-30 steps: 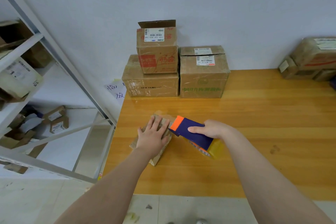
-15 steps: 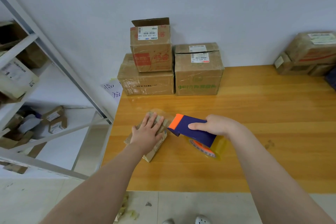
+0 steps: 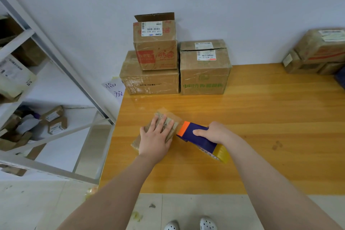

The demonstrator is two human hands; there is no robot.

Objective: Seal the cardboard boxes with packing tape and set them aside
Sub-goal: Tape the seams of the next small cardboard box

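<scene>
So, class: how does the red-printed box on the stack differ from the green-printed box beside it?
The red-printed box has a flap standing up; the green-printed box has its flaps down. The red-printed box sits on a flatter box; the green-printed box stands on the table. Both are brown cardboard with white barcode labels.

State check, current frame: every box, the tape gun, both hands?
Small flat brown cardboard box: lying on wooden table, pressed under left hand.
Left hand: open flat on the box.
Blue-and-orange tape dispenser: gripped by right hand, orange end at the box's edge.
Right hand: curled round the dispenser.
Red-printed carton atop stack: top flap up, open.
Green-printed carton: flaps closed.
</scene>
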